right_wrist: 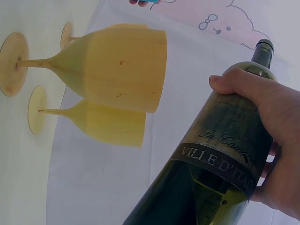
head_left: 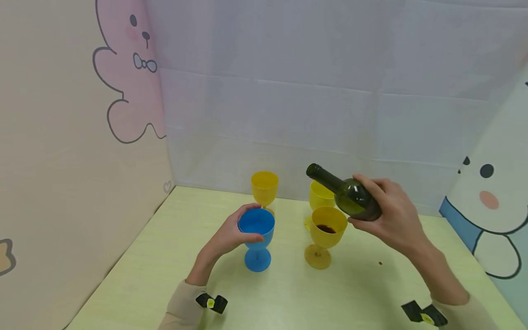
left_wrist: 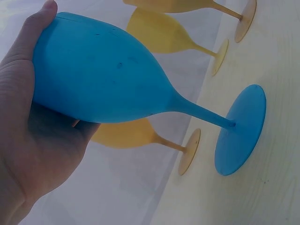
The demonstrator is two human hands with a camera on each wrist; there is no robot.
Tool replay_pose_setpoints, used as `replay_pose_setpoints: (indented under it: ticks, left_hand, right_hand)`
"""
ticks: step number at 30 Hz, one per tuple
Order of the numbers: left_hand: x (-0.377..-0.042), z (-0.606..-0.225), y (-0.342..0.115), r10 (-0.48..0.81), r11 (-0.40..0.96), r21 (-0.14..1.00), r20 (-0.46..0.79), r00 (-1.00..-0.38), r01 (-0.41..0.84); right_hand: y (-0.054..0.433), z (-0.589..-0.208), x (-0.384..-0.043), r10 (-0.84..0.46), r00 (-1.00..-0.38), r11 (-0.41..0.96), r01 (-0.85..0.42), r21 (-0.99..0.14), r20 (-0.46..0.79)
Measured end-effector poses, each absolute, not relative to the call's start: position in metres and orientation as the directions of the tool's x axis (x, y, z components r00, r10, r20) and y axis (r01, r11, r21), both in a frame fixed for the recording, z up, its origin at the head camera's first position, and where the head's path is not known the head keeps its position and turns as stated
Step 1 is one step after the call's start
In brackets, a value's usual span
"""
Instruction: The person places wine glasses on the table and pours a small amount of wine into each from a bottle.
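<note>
My left hand (head_left: 232, 234) grips the bowl of a blue goblet (left_wrist: 103, 70), thumb on the near side and fingers round the far side. The goblet is upright, its foot close over the table in the head view. On the right, my right hand (head_left: 393, 215) holds a dark green wine bottle (head_left: 355, 199) by its body. The bottle tilts, neck up and to the left, and its printed label (right_wrist: 220, 157) faces the right wrist camera. Just left of the bottle stands a yellow goblet (head_left: 319, 243) with dark liquid (head_left: 327, 228) in its bowl.
Two more yellow goblets stand farther back, one (head_left: 265, 185) behind the blue goblet and another (head_left: 321, 196) partly hidden by the bottle and the front yellow goblet. A small dark spot (head_left: 380, 263) lies on the pale table (head_left: 288, 298). A white cloth wall (head_left: 268, 114) closes the back.
</note>
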State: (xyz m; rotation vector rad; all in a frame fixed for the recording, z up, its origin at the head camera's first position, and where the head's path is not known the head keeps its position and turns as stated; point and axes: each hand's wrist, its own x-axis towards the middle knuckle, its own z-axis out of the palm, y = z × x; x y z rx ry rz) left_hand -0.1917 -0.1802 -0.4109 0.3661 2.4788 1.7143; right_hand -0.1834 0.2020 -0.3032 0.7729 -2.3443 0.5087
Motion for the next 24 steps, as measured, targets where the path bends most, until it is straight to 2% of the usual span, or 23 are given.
replay_pose_setpoints:
  ticks: [9,24]
  left_hand:
    - [-0.191,-0.411,-0.18,0.244,0.341,0.931,0.048,-0.969,0.132]
    - [-0.191,-0.412,-0.178,0.238,0.337,0.934,0.04,-0.971,0.121]
  right_hand:
    - [0.19,-0.297,-0.192,-0.494,-0.592,0.727,-0.683,-0.071,0.637]
    - [0.17,-0.3,-0.203,-0.58,-0.552,0.715,-0.697,0.05,0.599]
